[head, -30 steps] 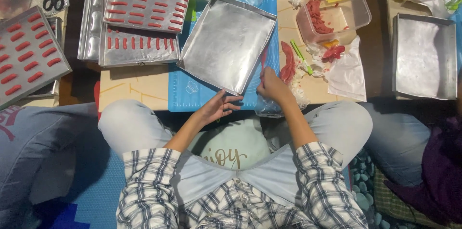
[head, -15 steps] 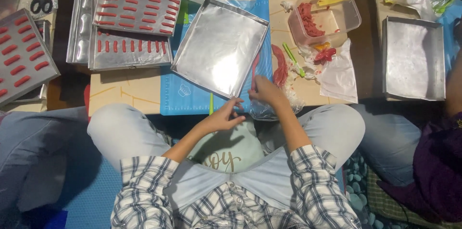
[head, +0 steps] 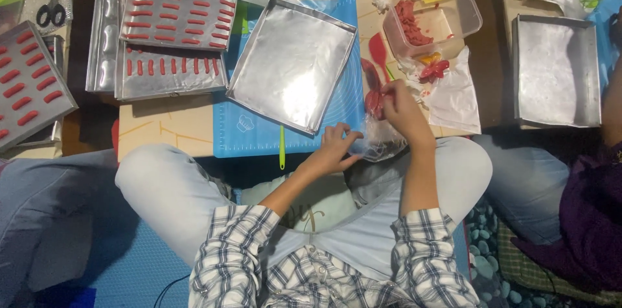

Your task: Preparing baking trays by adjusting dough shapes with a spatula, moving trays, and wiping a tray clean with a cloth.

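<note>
While trays of red dough strips [head: 173, 2] sit at the far left of the low table [head: 165, 128], an empty metal tray [head: 293, 62] lies tilted on the blue mat [head: 259, 132]. The left hand [head: 335, 147] reaches forward from a bent elbow, its fingers pinching the edge of a clear plastic bag [head: 379, 143] at the mat's near edge. The right hand [head: 400, 106], forearm angled up from the lap, curls its fingers closed around the bag's top, beside red dough [head: 373, 91].
</note>
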